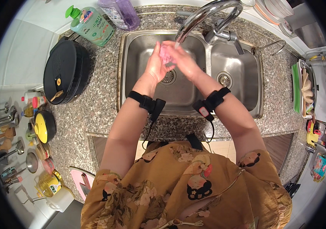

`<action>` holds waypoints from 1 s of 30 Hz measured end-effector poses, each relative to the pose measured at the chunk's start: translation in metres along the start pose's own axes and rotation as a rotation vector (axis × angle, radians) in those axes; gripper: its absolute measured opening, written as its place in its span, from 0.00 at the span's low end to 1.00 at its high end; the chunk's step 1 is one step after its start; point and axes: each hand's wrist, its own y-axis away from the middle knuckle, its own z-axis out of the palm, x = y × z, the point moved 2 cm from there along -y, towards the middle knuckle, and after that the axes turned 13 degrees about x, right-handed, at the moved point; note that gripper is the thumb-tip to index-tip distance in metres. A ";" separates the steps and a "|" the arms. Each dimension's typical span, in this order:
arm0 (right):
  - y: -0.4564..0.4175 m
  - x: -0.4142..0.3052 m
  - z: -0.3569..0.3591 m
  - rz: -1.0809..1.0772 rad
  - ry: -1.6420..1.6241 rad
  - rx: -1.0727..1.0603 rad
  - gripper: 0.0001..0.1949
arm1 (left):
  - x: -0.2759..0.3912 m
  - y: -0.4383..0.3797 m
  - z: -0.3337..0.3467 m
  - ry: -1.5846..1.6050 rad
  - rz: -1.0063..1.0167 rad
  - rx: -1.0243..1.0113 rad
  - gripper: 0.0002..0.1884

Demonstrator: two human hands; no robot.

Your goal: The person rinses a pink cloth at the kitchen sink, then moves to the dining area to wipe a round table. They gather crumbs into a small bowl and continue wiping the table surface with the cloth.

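Between my two hands, over the large left sink basin (140,94), is a small soft pink thing (166,54); blur hides whether it is a cloth or a sponge. My left hand (155,65) cups it from the left, thumb side up. From the right, my right hand (185,60) lies against it with fingers wrapped over, smeared by motion. The chrome faucet (206,10) arches above, and a short stretch of water shows at its spout beside my right fingers. Below the hands is a round drain strainer (168,77).
A smaller basin (244,86) adjoins on the right. Left of the sink stand a green pump bottle (95,27), a purple bottle (123,14) and a black round electric appliance (65,71). A black pot with a yellow lid (41,126) sits farther left. Cables hang from both wrist straps.
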 end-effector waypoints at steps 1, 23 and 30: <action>-0.005 0.002 0.001 -0.052 0.027 0.017 0.22 | -0.002 0.002 -0.002 0.032 -0.158 -0.054 0.21; 0.002 -0.009 0.022 0.601 -0.844 0.078 0.19 | 0.006 0.018 0.000 -0.909 1.010 0.143 0.25; 0.010 -0.015 -0.003 0.751 -0.835 0.116 0.34 | 0.009 0.052 0.024 -1.082 1.408 -0.123 0.11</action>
